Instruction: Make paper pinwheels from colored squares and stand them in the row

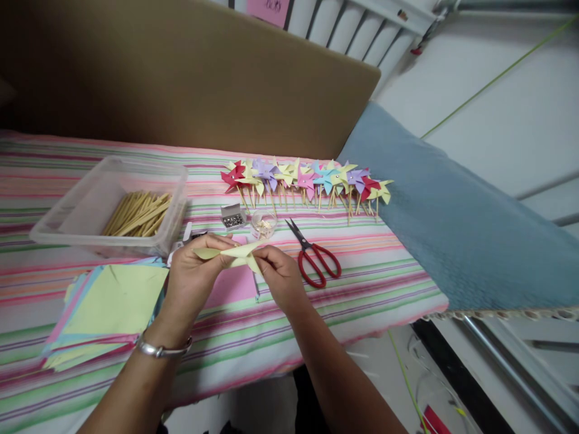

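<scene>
Between both hands is a pale yellow paper pinwheel [242, 254], its blades folded in toward the middle. My left hand [194, 265] pinches it from the left, thumb across the paper. From the other side, the fingers of my right hand [278, 271] close on a blade. Below the pinwheel a pink paper sheet [233, 286] lies on the striped cloth. Just beyond the hands stand a small box of metal pins [233, 218] and a round clear tub [263, 225] with small pale pieces. Red-handled scissors [313, 253] lie open to the right of my right hand.
A clear plastic bin [58, 232] of wooden sticks [140, 214] stands at the left. Nearer me is a stack of coloured paper squares [115, 298]. Finished pinwheels [305, 179] on sticks lie in a row along the back, before a brown board [203, 78].
</scene>
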The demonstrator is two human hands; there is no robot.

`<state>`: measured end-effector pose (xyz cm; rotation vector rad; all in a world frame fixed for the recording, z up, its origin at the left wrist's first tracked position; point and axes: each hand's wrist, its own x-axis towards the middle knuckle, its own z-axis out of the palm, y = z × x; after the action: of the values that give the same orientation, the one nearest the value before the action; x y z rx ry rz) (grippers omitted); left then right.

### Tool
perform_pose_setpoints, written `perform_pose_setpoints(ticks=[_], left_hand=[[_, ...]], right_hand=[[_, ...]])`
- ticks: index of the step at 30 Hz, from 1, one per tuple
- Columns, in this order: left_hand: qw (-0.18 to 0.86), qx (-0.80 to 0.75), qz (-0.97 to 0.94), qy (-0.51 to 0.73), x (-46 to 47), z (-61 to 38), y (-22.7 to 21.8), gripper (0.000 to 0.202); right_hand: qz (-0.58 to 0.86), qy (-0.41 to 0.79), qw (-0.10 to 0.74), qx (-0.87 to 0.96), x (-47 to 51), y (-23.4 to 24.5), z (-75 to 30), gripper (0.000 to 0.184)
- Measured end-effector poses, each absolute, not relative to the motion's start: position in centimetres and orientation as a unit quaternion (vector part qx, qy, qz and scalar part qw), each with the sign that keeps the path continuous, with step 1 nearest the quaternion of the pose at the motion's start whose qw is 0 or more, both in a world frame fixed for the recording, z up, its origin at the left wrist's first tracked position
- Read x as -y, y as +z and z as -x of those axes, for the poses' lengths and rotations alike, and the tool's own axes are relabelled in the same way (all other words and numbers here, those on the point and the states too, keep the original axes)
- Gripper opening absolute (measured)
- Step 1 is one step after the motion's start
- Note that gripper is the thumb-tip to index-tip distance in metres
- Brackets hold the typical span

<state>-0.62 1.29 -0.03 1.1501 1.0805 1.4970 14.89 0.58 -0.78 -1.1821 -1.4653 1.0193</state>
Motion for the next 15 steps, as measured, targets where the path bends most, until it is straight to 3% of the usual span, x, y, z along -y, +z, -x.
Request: perform_pose_setpoints(ticks=[15], left_hand=[[0.527, -0.449, -0.409, 0.595, -1.42, 0.78, -0.44, 0.034]], right_hand=[[0.494, 0.439, 0.447, 0.603, -0.41, -0.06, -14.87, 0.015]])
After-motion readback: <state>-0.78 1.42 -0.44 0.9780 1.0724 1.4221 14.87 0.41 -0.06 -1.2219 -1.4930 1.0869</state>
